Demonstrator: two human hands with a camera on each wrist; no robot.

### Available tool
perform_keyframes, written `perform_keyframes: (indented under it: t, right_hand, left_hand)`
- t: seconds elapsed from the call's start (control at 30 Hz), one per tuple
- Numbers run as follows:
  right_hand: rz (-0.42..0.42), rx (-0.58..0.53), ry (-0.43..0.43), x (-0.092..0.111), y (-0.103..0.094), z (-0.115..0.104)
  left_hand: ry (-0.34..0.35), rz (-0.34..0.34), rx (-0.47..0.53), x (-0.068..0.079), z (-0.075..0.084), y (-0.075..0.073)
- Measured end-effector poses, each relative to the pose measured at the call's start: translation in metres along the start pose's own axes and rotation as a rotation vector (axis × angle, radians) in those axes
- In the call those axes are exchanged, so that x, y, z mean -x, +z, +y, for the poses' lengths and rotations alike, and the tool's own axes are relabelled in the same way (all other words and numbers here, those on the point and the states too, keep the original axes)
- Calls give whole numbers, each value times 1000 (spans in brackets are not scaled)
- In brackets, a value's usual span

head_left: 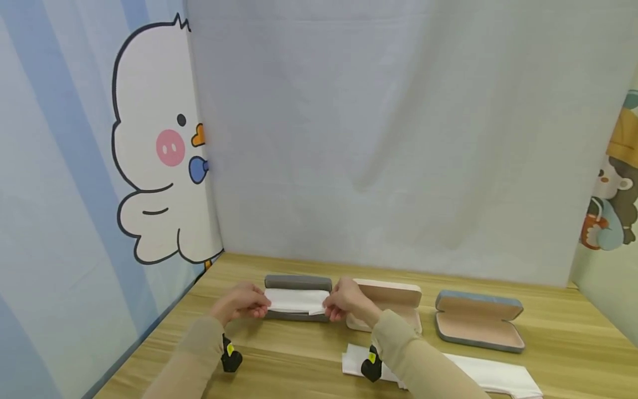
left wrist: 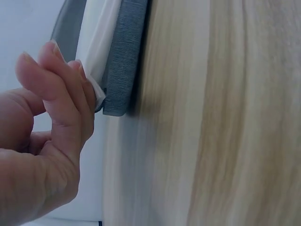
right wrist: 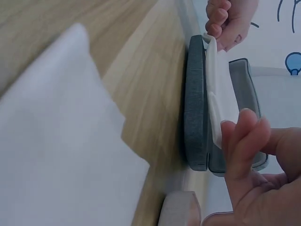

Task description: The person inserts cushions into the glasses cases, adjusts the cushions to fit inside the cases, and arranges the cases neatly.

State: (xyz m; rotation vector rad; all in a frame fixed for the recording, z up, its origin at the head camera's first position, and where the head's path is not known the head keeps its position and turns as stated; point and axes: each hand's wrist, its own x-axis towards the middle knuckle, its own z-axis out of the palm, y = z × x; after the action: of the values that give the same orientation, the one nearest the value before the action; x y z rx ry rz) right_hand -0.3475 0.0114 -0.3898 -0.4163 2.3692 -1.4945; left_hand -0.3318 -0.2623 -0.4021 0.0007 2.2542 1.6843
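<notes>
A grey glasses case stands with its lid up at the back of the table. A folded white cloth lies lengthwise at the case's opening. At its left end, my left hand pinches the cloth between thumb and fingers, right at the corner of the case. My right hand pinches the opposite end. In the right wrist view both hands flank the case, and the cloth stretches between them above the case's lower half.
Right of the grey case, a cream glasses case stands open, partly behind my right hand. Farther right is an open blue glasses case. More folded white cloths lie on the wooden table in front, partly under my right forearm.
</notes>
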Motion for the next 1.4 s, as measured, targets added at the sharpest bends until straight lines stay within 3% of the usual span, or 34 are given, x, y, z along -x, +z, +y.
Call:
perform_keyframes:
  t: [0.33, 0.5, 0.6, 0.7, 0.87, 1.2, 1.4]
  right_hand:
    - [84, -31, -52, -3, 16, 16]
    - [124, 25, -65, -4, 17, 15]
    - [142, 80, -83, -4, 17, 15]
    - [143, 129, -106, -3, 18, 16]
    - [142, 158, -100, 0, 16, 13]
    - [172, 292, -72, -9, 22, 19]
    - [91, 184, -61, -6, 23, 14]
  left_hand:
    - [-29, 116, -93, -4, 3, 15]
    - [-22, 238, -281, -6, 5, 21]
    - [32, 307, -416, -10, 2, 23]
    - [101, 327, -507, -12, -1, 24]
    - [93, 275, -416, -8, 1, 19]
    - [-73, 204, -327, -2, -2, 20]
    - [-39, 218, -326, 0, -6, 13]
